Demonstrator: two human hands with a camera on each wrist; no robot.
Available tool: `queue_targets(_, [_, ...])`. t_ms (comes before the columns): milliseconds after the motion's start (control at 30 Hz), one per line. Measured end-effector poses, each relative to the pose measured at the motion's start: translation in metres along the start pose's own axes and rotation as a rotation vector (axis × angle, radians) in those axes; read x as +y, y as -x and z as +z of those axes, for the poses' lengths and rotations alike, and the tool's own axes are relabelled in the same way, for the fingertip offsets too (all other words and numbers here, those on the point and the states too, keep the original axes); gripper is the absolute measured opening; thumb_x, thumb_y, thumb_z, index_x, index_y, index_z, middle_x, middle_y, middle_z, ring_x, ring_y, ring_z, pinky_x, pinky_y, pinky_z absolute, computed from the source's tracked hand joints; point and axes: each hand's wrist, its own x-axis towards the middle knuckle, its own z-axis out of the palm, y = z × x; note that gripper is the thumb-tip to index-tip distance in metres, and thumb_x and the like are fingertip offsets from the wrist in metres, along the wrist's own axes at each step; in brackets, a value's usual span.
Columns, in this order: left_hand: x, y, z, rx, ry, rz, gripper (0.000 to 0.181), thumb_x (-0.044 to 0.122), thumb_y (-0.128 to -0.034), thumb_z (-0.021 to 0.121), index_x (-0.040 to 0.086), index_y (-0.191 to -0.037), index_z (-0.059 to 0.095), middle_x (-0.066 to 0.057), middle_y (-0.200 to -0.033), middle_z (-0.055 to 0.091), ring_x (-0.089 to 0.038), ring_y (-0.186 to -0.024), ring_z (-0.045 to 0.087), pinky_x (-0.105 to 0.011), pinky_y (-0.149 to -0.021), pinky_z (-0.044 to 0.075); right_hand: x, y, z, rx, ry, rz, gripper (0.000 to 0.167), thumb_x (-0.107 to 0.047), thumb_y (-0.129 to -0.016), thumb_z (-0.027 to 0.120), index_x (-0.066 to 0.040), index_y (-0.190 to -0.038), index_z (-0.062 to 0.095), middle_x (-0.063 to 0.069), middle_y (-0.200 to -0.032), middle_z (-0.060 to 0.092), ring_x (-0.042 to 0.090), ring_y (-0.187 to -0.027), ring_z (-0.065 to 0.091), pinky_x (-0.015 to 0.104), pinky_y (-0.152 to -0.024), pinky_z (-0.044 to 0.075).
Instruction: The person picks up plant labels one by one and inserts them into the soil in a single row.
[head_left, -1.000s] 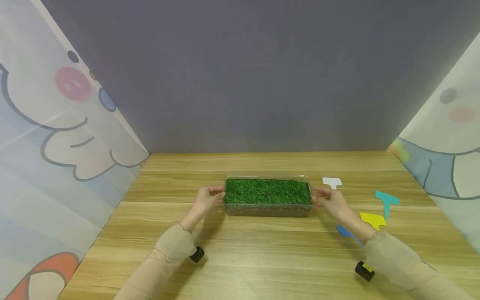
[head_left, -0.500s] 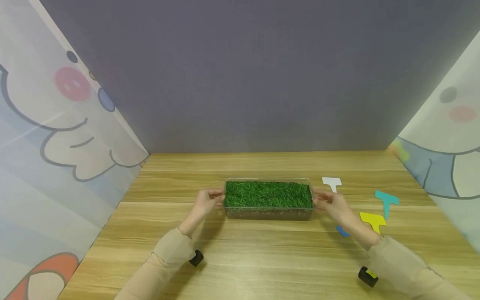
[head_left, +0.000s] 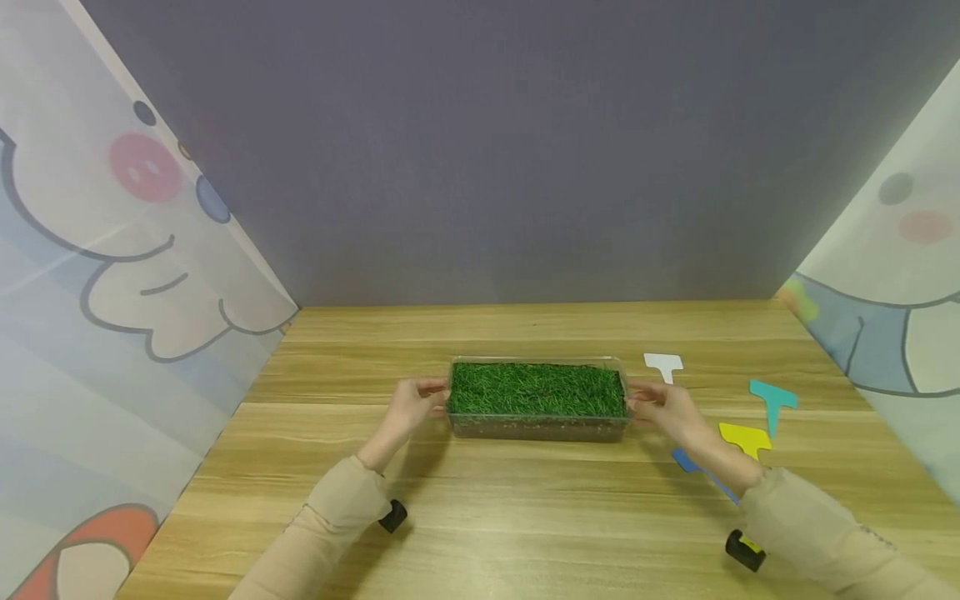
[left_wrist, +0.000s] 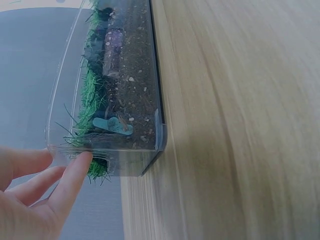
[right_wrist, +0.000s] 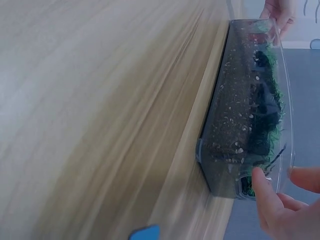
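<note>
A long clear plastic planter box (head_left: 538,429) stands on the wooden table, filled with dark soil (left_wrist: 132,82) under green grass (head_left: 536,390). My left hand (head_left: 408,406) holds its left end by the fingertips, high on the end wall near the rim. At the opposite end, my right hand (head_left: 670,412) grips in the same way, with fingertips against the wall in the right wrist view. Through the front wall, a small blue-green piece (left_wrist: 112,125) and a purplish piece (left_wrist: 113,52) show among the soil.
To the right lie T-shaped plant labels: white (head_left: 663,365), teal (head_left: 774,402), yellow (head_left: 746,437) and blue (head_left: 686,461), the last partly behind my forearm. A grey wall (head_left: 525,167) rises behind the table. Printed curtains (head_left: 97,333) flank both sides.
Between one second and half a second ago, the planter box and both hands moved slightly toward me. Since then the box looks still; my right forearm has shifted slightly.
</note>
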Motion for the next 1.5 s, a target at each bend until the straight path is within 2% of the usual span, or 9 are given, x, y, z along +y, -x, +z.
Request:
queue_targets(333, [-0.001,-0.001,-0.001,-0.008,-0.007,-0.004,0.028,-0.005,-0.0832,0.055,-0.013,-0.110,0.054,-0.029,-0.104,0.058,-0.032,-0.081,0.062,-0.040,-0.072,0.055,-0.007,-0.005,-0.009,-0.100,-0.031,0.060,0.049,-0.002,-0.088,0.049,0.017,-0.128,0.028,0.033,-0.110,0.049,0.028,-0.089,0.061,0.041,-0.081,0.052])
queue_targets(467, [-0.001,-0.001,-0.001,-0.011,0.000,-0.007,0.028,-0.004,-0.0833,0.055,-0.013,-0.110,0.055,-0.028,-0.104,0.058,-0.031,-0.081,0.062,-0.040,-0.072,0.055,-0.009,-0.008,-0.014,-0.122,-0.003,0.074,0.050,-0.003,-0.086,0.052,0.016,-0.127,0.031,0.029,-0.105,0.055,0.025,-0.084,0.061,0.040,-0.078,0.054])
queue_targets(633, [-0.002,-0.001,-0.001,-0.003,0.007,-0.002,0.028,-0.005,-0.0826,0.055,-0.013,-0.109,0.055,-0.028,-0.103,0.058,-0.031,-0.080,0.062,-0.039,-0.070,0.056,-0.016,-0.012,-0.022,-0.163,0.075,0.078,0.044,-0.005,-0.088,0.050,0.018,-0.123,0.036,0.029,-0.102,0.057,0.029,-0.080,0.062,0.040,-0.073,0.055])
queue_targets(900, [-0.002,-0.002,-0.001,0.003,0.013,-0.002,0.028,-0.006,-0.0824,0.055,-0.013,-0.109,0.055,-0.028,-0.102,0.058,-0.031,-0.080,0.062,-0.036,-0.069,0.057,-0.026,-0.030,-0.049,-0.222,0.273,0.028,0.040,-0.011,-0.092,0.044,0.016,-0.120,0.041,0.029,-0.106,0.056,0.034,-0.089,0.059,0.039,-0.074,0.054])
queue_targets(1133, [-0.002,-0.001,0.000,-0.002,0.023,-0.005,0.028,-0.005,-0.0829,0.055,-0.013,-0.110,0.055,-0.028,-0.102,0.058,-0.031,-0.081,0.062,-0.039,-0.070,0.056,-0.028,-0.046,-0.063,-0.279,0.371,-0.047,0.040,-0.007,-0.087,0.046,0.018,-0.118,0.042,0.030,-0.102,0.057,0.022,-0.077,0.061,0.037,-0.072,0.056])
queue_targets(1233, [-0.002,-0.001,0.000,-0.002,0.021,-0.005,0.028,-0.005,-0.0832,0.054,-0.013,-0.110,0.054,-0.028,-0.102,0.058,-0.031,-0.080,0.062,-0.041,-0.071,0.056,-0.026,-0.052,-0.068,-0.302,0.402,-0.075,0.039,-0.007,-0.087,0.047,0.019,-0.117,0.044,0.029,-0.101,0.058,0.023,-0.077,0.061,0.038,-0.070,0.056])
queue_targets(1400, [-0.002,0.000,0.000,-0.006,0.022,-0.002,0.028,-0.006,-0.0833,0.054,-0.014,-0.110,0.054,-0.029,-0.103,0.058,-0.031,-0.079,0.062,-0.040,-0.071,0.056,-0.020,-0.063,-0.072,-0.295,0.455,-0.121,0.036,-0.004,-0.086,0.051,0.019,-0.113,0.046,0.029,-0.096,0.060,0.030,-0.078,0.060,0.038,-0.065,0.055])
queue_targets(1500, [-0.002,0.001,0.001,-0.007,0.026,-0.006,0.028,-0.005,-0.0833,0.054,-0.013,-0.110,0.054,-0.028,-0.104,0.058,-0.031,-0.080,0.062,-0.040,-0.072,0.056,-0.016,-0.068,-0.074,-0.277,0.521,-0.169,0.034,-0.002,-0.084,0.053,0.020,-0.109,0.048,0.027,-0.089,0.061,0.031,-0.077,0.060,0.035,-0.061,0.054])
